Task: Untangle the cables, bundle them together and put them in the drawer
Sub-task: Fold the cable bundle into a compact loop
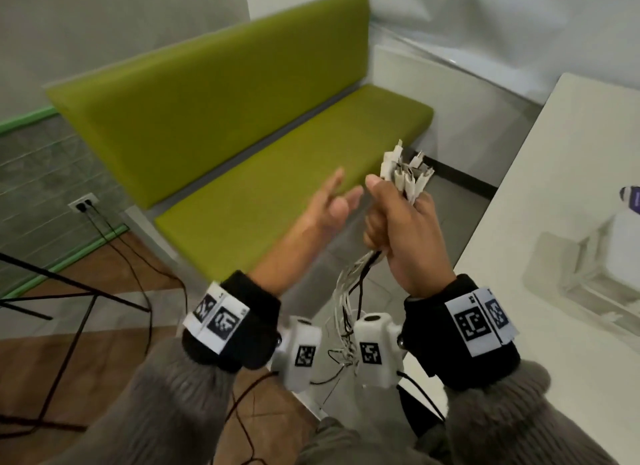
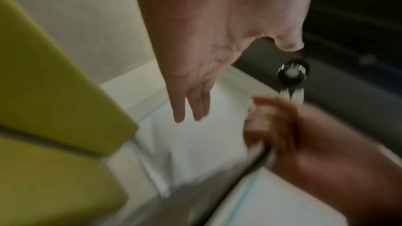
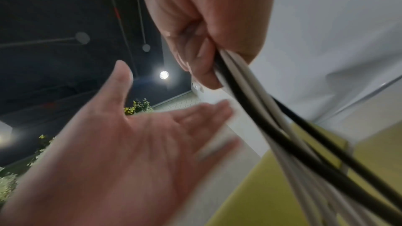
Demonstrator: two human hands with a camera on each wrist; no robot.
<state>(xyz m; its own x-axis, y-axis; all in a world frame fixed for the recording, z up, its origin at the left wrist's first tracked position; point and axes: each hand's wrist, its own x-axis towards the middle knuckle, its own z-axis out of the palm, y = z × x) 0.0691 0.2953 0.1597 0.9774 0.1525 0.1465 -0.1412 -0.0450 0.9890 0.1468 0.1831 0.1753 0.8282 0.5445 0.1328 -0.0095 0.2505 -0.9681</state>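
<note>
My right hand [image 1: 398, 219] grips a bundle of white and black cables [image 1: 349, 291] held upright in front of me. Several white connector ends [image 1: 407, 174] stick out above the fist, and the loose strands hang down between my wrists. The right wrist view shows the fingers [image 3: 195, 57] curled round the cables [image 3: 272, 126]. My left hand [image 1: 332, 201] hovers just left of the fist with straight fingers and holds nothing; its palm [image 3: 121, 143] faces the bundle. In the left wrist view the open left hand [image 2: 191, 92] and the blurred right fist [image 2: 278, 123] appear. No drawer is in view.
A green upholstered bench [image 1: 242, 125] runs along the wall ahead. A white table [image 1: 554, 222] stands at my right with a clear plastic box [image 1: 588, 267] on it. A black metal frame [image 1: 69, 291] and dark floor cables [image 1: 138, 274] lie at the left by a wall socket [image 1: 83, 205].
</note>
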